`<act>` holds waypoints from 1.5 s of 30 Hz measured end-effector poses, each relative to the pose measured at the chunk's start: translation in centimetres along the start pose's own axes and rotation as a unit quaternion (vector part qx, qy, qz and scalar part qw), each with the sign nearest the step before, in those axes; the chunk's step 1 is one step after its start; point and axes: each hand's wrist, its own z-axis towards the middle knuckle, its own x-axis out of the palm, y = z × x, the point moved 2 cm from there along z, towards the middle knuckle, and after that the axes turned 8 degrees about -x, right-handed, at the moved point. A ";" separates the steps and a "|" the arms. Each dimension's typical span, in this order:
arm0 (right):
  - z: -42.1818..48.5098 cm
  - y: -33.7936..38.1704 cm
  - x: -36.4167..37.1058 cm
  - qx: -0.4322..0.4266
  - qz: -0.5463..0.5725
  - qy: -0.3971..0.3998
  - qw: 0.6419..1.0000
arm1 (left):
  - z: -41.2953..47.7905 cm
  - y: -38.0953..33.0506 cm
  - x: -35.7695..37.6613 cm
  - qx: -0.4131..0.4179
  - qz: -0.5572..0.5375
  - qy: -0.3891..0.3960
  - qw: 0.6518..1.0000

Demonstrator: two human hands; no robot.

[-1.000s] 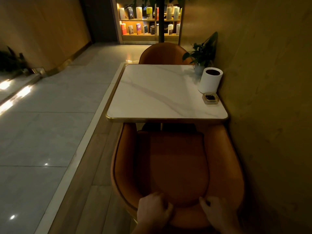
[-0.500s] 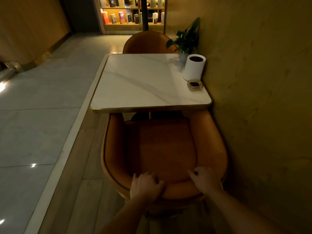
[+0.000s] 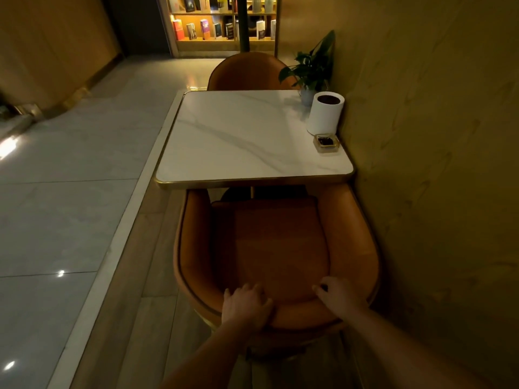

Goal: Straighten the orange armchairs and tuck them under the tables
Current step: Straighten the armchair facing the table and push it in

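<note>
The left hand (image 3: 247, 304) and right hand (image 3: 341, 300), set apart, grip the back rim of the orange armchair (image 3: 278, 248), which faces the counter (image 3: 252, 180) straight ahead.

Dim room: ochre wall (image 3: 421, 136) right, glossy tile floor (image 3: 70, 192) left, lit bookshelf (image 3: 222, 23) far end.

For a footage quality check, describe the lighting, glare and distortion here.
Head view: dim, warm light, brightest at the bookshelf; glare spots on the floor tiles; wide-angle distortion slightly bows the front edge of the marble table; the orange armchair sits in shadow.
</note>
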 end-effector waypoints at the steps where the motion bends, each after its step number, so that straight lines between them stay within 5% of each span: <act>1: 0.0 0.5 -0.3 -0.008 0.006 0.002 1.000 | -0.1 0.0 -0.3 -0.001 0.004 -0.003 1.000; 13: -2.3 6.7 -7.2 -0.048 0.008 -0.092 0.995 | -2.4 -3.0 -7.8 0.035 0.037 -0.091 0.995; 27: -6.7 10.5 -8.6 0.097 -0.026 -0.164 0.981 | -2.1 -3.6 -13.9 0.207 0.106 -0.138 0.963; 33: -10.8 14.4 -6.8 0.222 -0.036 -0.222 0.949 | -3.5 -2.8 -15.6 0.347 0.139 -0.092 0.923; 45: -27.0 21.5 -3.6 0.411 -0.053 -0.305 0.858 | -14.0 -4.6 -13.7 0.576 0.227 -0.060 0.783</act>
